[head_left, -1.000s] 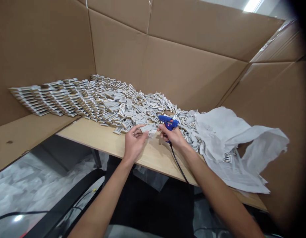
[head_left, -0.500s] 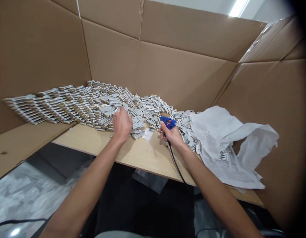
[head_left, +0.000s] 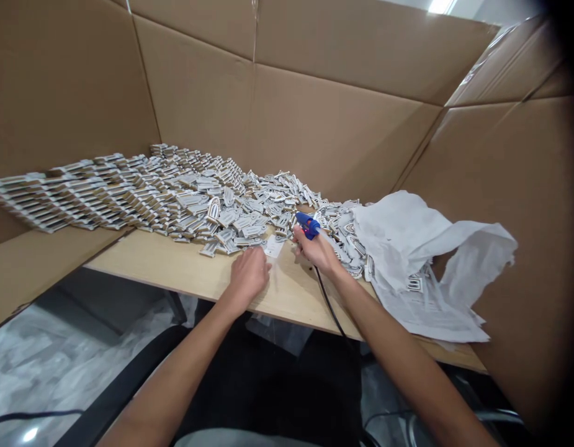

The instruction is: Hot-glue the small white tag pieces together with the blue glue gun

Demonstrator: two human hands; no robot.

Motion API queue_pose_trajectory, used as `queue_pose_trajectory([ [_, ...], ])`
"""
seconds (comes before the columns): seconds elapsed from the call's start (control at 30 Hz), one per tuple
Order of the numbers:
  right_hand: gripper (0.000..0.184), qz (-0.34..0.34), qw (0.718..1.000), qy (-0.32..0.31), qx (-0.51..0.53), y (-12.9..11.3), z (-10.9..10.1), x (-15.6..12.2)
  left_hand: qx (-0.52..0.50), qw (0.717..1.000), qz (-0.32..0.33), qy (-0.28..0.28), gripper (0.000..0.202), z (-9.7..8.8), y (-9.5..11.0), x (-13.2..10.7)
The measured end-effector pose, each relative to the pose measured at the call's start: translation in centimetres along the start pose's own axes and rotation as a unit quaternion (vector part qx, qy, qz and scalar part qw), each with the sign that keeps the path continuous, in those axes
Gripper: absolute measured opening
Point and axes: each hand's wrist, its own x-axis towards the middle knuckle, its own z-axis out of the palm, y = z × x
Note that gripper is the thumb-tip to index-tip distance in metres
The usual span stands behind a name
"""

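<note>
Beside the loose grey pieces point(head_left: 246, 221) lies crumpled white sheeting point(head_left: 394, 218).

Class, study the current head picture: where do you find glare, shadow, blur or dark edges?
Head view: the ceiling light is blown out at the top; a bright spot glares at lower left; a shadow slants across the back cardboard toward the right; the far right edge goes black; the left hand looks slightly soft.
</note>
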Motion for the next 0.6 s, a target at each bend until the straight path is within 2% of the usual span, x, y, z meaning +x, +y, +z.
queue_pose_trajectory([
  [0.1, 0.042, -0.068, 0.991, 0.017, -0.113, 0.3, -0.3, -0.2, -0.017, 1.000, 0.009, 0.011, 0.007, -0.1, 0.1, -0.3],
  [0.23, 0.025, -0.159, 0.964, -0.028, -0.212, 0.4, 0.3, -0.5, -0.024, 0.999, -0.003, 0.045, 0.011, 0.1, 0.2, -1.1],
  [0.4, 0.025, -0.167, 0.936, -0.053, -0.306, 0.2, 1.5, -0.2, -0.022, 0.999, -0.006, 0.044, 0.007, 0.6, 0.2, -1.4],
  [0.6, 0.031, -0.163, 0.919, -0.080, -0.350, 0.3, 1.5, 0.2, -0.036, 0.997, -0.020, 0.064, 0.005, 0.9, 0.5, -1.6],
])
